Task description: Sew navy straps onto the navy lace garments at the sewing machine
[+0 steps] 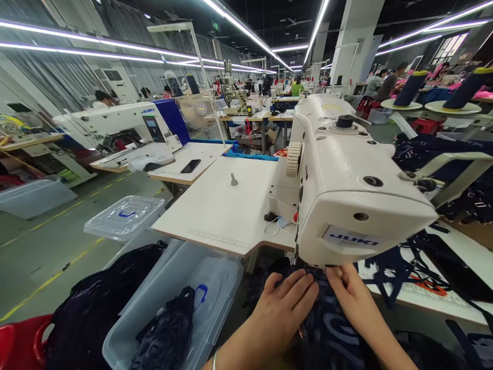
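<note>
Fabric looking soft, light, limp | left hand, right hand pressing it flat beneath machine, fingers spread | probably gripping best at edges

Garment factory; rows of sewing machines; thread cones

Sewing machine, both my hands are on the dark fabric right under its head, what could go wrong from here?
1. Fingertips of the left hand and right hand sit right under the sewing machine head, where the needle is hidden; a finger could be caught.
2. Loose straps lie tangled beside the right hand and might get dragged in with the dark fabric.
</note>
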`<action>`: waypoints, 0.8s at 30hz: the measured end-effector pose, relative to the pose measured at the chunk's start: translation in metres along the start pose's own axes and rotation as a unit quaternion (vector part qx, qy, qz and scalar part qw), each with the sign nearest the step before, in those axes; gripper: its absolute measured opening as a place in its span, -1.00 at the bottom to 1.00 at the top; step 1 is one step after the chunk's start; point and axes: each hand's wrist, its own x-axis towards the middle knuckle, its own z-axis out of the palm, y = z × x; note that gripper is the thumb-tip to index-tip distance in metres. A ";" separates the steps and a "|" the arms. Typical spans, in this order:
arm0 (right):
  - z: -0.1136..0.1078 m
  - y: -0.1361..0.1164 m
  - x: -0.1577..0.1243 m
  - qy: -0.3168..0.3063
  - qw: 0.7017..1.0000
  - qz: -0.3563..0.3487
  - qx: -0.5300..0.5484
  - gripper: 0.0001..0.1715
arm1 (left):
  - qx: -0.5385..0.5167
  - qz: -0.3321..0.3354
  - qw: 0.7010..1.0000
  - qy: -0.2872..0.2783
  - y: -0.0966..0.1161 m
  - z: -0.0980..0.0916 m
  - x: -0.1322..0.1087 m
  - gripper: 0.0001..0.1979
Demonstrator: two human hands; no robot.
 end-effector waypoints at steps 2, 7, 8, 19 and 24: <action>0.000 0.002 0.004 0.009 1.000 -0.006 -0.027 -0.73 | -0.025 -0.014 1.000 -0.001 0.000 0.001 0.000 -0.60; 0.002 0.002 0.008 0.017 0.995 0.012 -0.099 -0.77 | -0.036 -0.030 0.999 0.019 -0.002 0.007 0.000 -0.60; 0.002 0.001 0.008 0.016 0.993 0.020 -0.111 -0.78 | -0.034 -0.030 0.999 0.021 -0.002 0.008 0.000 -0.60; 0.001 -0.001 0.012 0.006 0.991 0.031 -0.131 -0.69 | -0.007 -0.037 0.999 -0.001 -0.001 -0.001 0.004 -0.59; 0.000 0.008 0.011 0.044 0.996 -0.022 -0.071 -0.65 | -0.012 -0.041 0.998 0.051 -0.004 0.015 0.000 -0.58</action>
